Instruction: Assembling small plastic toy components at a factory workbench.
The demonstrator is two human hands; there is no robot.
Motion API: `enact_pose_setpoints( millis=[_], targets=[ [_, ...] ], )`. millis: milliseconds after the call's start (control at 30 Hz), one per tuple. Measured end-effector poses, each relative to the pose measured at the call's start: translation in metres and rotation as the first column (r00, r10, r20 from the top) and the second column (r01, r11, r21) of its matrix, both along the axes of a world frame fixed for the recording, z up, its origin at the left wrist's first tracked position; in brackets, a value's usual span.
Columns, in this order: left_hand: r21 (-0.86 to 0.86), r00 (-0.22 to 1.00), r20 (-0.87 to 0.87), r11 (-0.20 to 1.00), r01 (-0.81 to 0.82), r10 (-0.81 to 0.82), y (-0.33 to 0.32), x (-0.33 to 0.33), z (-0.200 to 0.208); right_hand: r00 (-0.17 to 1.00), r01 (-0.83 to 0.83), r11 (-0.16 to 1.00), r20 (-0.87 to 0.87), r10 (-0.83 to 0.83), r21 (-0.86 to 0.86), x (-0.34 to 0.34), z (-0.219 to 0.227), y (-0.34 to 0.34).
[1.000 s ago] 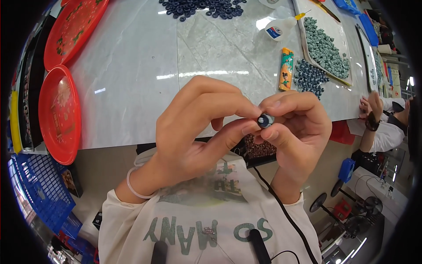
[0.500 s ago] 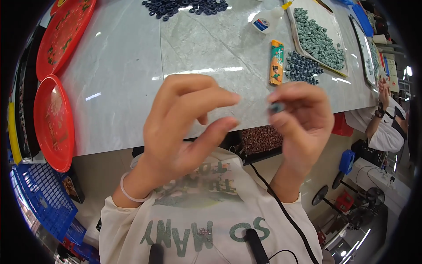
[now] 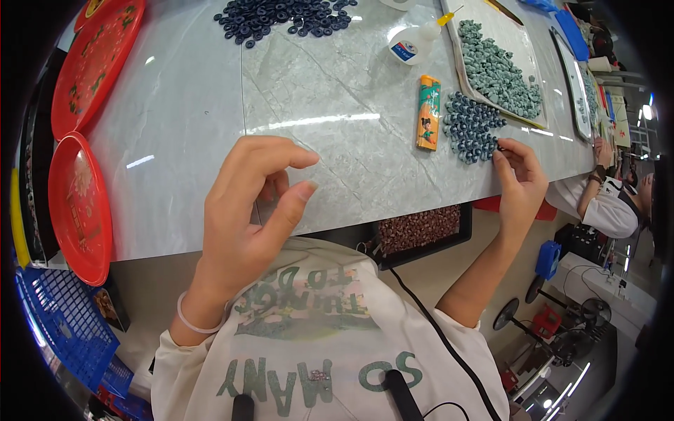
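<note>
My left hand [image 3: 246,203] hovers over the near edge of the table, thumb and forefinger apart and nothing between them. My right hand [image 3: 519,179] reaches to the right edge of a cluster of small dark blue-and-pale pieces [image 3: 472,128]. Its thumb and forefinger pinch one small dark blue piece, mostly covered by the fingertips. Left of the cluster lies an orange and green lighter-shaped packet [image 3: 428,116]. Beyond it stands a white squeeze bottle [image 3: 413,45] with a yellow needle tip. A paper-lined tray [image 3: 516,21] holds many grey-green pieces [image 3: 495,70].
Dark blue rings [image 3: 270,17] lie heaped at the far side. Red trays [image 3: 81,207] line the left. Below the table edge, a black tray [image 3: 460,235] holds reddish-brown bits. A black cable [image 3: 442,330] crosses my shirt. Another person [image 3: 611,203] sits at the right.
My right hand has moved right, from over the table's front to the cluster, with the small piece. My left hand has shifted a little left and down. The view has shifted slightly.
</note>
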State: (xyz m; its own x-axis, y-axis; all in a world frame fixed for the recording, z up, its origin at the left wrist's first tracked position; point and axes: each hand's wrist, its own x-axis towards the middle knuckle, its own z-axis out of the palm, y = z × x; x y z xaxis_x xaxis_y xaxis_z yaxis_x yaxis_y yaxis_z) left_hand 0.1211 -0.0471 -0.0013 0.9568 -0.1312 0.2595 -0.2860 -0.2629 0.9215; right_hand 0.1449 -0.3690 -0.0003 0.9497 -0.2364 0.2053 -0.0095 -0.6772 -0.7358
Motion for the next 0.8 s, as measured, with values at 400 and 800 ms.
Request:
enact_pose_setpoints(
  millis=[400,800],
  targets=[
    [0.049,0.997,-0.057,0.998,0.046,-0.044,-0.001,0.001,0.006,0.975,-0.192,0.953,0.06,0.212,-0.232,0.073,0.028,-0.012],
    [0.084,0.993,-0.097,0.994,0.071,-0.062,-0.002,0.003,0.009,0.971,-0.237,0.899,-0.104,0.213,-0.368,0.112,0.024,-0.019]
  ],
)
